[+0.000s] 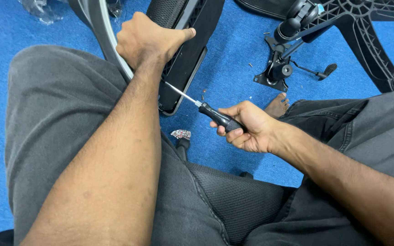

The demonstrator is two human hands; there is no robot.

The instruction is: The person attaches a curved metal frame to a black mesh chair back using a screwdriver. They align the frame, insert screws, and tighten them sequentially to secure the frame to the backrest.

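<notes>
My left hand grips the top edge of a black mesh chair part that stands tilted on the blue carpet between my knees. My right hand is closed around the black handle of a screwdriver. Its thin metal shaft points up and left, and the tip meets the lower side of the chair part just behind my left forearm. A grey curved frame piece runs beside the left hand.
A black star-shaped chair base and a tilt mechanism with a lever lie at the upper right. Small screws dot the blue carpet. A crumpled wrapper and clear plastic also lie on it. A black mesh cushion sits between my legs.
</notes>
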